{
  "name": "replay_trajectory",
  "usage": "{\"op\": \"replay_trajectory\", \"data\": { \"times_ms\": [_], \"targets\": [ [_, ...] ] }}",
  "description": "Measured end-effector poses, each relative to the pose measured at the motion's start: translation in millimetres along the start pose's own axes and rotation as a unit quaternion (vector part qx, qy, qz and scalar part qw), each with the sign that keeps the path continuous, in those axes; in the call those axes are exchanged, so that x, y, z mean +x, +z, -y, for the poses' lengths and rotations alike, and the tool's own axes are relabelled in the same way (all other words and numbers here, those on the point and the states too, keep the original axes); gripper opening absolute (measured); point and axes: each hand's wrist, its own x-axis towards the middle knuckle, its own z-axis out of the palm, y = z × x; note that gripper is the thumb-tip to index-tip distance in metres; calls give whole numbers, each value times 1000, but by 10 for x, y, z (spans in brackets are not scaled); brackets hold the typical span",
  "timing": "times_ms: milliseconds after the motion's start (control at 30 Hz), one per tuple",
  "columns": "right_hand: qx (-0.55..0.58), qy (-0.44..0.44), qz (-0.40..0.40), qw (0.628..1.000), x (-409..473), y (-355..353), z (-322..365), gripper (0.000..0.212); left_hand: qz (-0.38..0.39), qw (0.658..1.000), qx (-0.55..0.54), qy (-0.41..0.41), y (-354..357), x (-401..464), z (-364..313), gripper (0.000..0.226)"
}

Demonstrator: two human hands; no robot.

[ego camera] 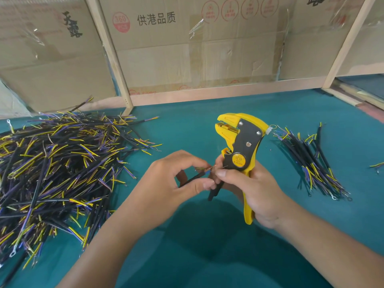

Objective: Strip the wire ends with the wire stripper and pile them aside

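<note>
At centre frame a thin black wire (pixel 194 178), judged light and limp, is pinched near its frayed end by the left hand (pixel 166 183), while the yellow wire stripper (pixel 243 146) is gripped by the right hand (pixel 257 196).

Teal table (pixel 187 113): cardboard boxes (pixel 187 48) printed with characters stand behind wooden frame posts (pixel 110 53) along the far edge.

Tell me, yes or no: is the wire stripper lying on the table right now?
No, the wire stripper is held upright in the right hand, clear of the green table.
</note>
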Motion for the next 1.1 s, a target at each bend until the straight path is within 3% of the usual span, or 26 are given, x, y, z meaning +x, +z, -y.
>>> {"op": "replay_trajectory", "data": {
  "times_ms": [100,233,467,600,1100],
  "targets": [
    [-11,-2,-9,1000,5,-5,-7,19,38,996,-56,-54,-9,-25,11,24],
    [-10,0,-3,1000,18,-7,-7,15,67,985,-125,-99,-44,-21,33,25],
    [-75,-4,-5,997,35,24,-17,10,-9,972,-179,-153,8,2,76,14],
    [-75,18,-1,997,44,9,13,9,-47,954,-235,-181,37,1,49,22],
    [34,54,-36,997,-22,-88,-71,5,-93,934,-316,-140,113,33,19,13]
  ]
}}
